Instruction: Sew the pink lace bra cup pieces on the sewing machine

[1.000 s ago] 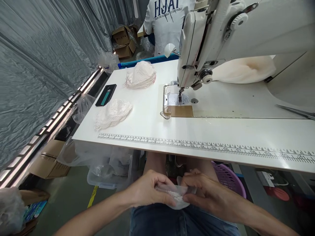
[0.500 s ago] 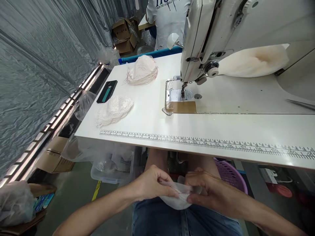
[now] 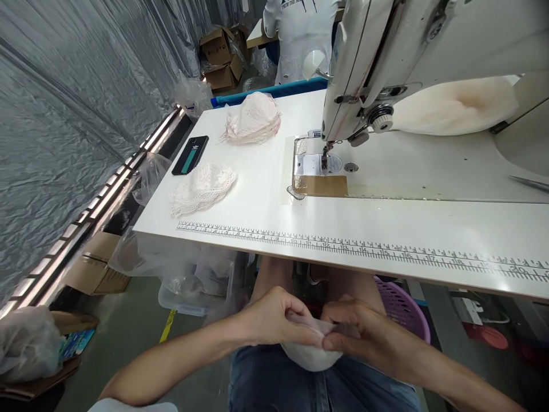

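Observation:
Over my lap, my left hand (image 3: 288, 321) and my right hand (image 3: 355, 327) pinch a small piece of whitish fabric (image 3: 312, 357) between thumbs and fingers. The hands are close together, and the cloth bulges in a rounded cup shape below them. Fingers cover its upper part, so the edge being gripped is partly hidden. On the white table above lie a lace cup-shaped piece (image 3: 203, 187) and a stack of pale cup-shaped pieces (image 3: 253, 119). Neither hand touches those.
A sewing machine (image 3: 355, 74) stands at the table's right, its needle over the metal plate. A phone (image 3: 190, 155) lies at the left edge. Scissors (image 3: 529, 183) rest far right. Under the table are a purple basket (image 3: 401, 306) and a clear bin (image 3: 193, 294). A person (image 3: 302, 43) sits beyond.
My fingertips have come closer together on the fabric, and its rounded part now hangs more fully below them. The view has shifted slightly.

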Available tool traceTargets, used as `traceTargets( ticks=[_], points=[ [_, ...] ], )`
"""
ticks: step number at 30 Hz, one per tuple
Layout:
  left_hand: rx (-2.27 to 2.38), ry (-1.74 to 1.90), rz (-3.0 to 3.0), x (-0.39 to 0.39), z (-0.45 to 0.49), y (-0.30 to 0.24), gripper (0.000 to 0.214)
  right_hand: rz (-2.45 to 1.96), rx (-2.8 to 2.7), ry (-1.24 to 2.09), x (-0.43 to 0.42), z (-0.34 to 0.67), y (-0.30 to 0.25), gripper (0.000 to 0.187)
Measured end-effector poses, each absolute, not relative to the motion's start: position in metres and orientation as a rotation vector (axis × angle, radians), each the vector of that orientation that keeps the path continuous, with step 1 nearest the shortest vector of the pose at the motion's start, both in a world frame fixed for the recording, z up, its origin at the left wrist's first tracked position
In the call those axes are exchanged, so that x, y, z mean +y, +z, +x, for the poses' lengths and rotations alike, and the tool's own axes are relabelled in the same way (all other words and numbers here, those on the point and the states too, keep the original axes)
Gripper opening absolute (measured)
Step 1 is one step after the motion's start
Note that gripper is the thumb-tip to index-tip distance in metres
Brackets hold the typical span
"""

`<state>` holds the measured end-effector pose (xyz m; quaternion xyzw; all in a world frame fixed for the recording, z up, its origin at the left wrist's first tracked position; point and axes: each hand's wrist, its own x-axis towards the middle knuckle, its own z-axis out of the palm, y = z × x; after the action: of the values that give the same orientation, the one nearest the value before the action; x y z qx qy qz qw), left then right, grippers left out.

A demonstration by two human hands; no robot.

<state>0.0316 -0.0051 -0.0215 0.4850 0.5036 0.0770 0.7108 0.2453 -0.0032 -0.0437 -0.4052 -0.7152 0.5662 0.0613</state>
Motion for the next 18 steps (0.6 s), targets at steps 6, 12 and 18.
traceTargets(
  ticks=[6,12,18],
  points=[
    [1.092,0.177,1.114,-0.0066,0.0258,-0.0237,0.027,-1.309,-2.073,1.881,-0.0053,0.2512,-0.0439,0.025],
    [1.067,0.232,1.150,-0.0081,0.0274,-0.0206,0.026,-1.279,-2.045,1.860,-0.0085,0.2460,-0.0416,0.026],
    [1.066,0.266,1.123,-0.0120,0.0270,-0.0213,0.024,-1.386,-1.992,1.827,-0.0110,0.2493,-0.0476,0.030]
  ],
)
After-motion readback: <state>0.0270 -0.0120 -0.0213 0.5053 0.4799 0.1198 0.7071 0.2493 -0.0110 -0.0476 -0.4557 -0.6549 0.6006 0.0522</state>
